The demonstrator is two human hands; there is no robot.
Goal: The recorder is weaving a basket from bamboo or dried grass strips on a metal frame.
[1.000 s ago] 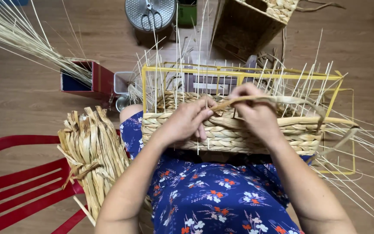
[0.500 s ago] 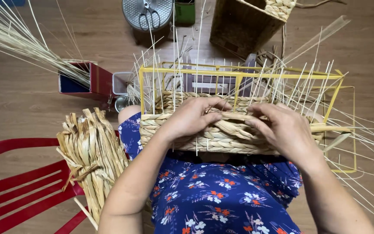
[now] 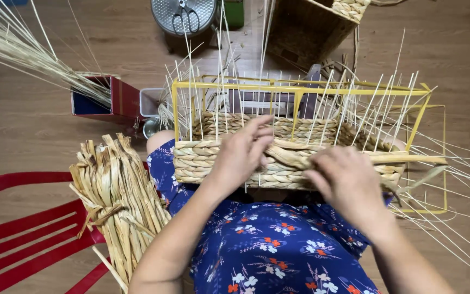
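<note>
both hands at the near wall of a half-woven basket [image 3: 213,160].
left hand [image 3: 243,155] presses the braid flat; just beside it, right hand [image 3: 344,182] pinches the loose strand [image 3: 409,159], keeping it taut.

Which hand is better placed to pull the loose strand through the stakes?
Probably the right hand: it lies on the loose strand, which runs out to the right of the basket. The left hand rests on the woven rim near the middle, seemingly steadying it.
</note>
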